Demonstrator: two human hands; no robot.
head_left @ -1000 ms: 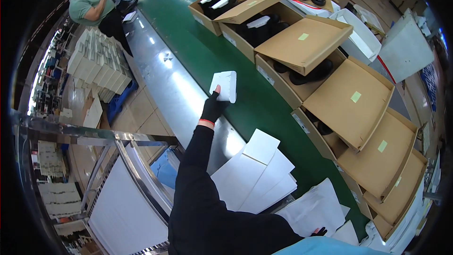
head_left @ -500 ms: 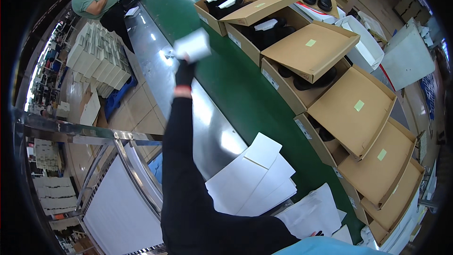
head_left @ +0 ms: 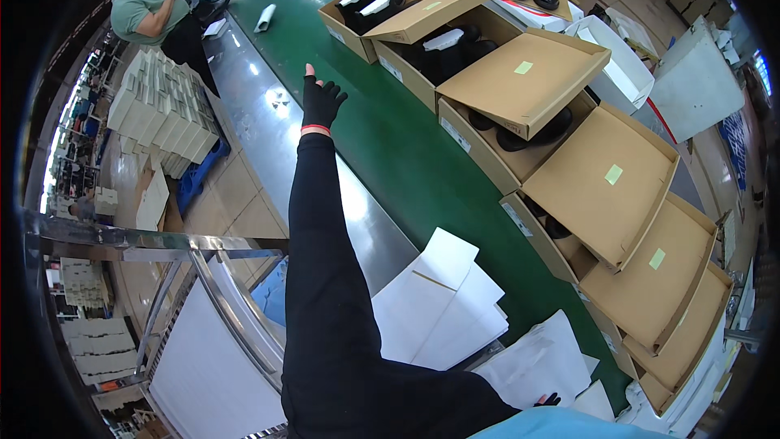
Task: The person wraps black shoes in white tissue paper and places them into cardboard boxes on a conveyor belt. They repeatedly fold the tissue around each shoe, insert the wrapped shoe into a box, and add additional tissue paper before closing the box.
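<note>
My left hand point(head_left: 322, 104), in a black glove that leaves the thumb tip bare, reaches out over the edge of the green belt point(head_left: 390, 146). Its fingers are apart and hold nothing. Farther along the belt lies a white, folded, paper-like piece point(head_left: 265, 18), away from the hand. Only a few fingertips of my right hand point(head_left: 549, 400) show at the bottom, beside crumpled white paper point(head_left: 540, 358); the rest is hidden by a light blue garment. Between my arms a fan of white sheets point(head_left: 439, 301) lies at the belt's near end.
Brown shoeboxes with lids point(head_left: 524, 77) line the belt's right side, several holding black boots point(head_left: 378, 10). A metal ledge point(head_left: 260, 106) runs along its left. A metal-framed rack point(head_left: 215, 341) stands lower left. White box stacks point(head_left: 166, 110) and another person point(head_left: 154, 16) are at upper left.
My left hand has let go of the white piece, which now lies farther up the belt. The hand's fingers have spread. The view has shifted slightly.
</note>
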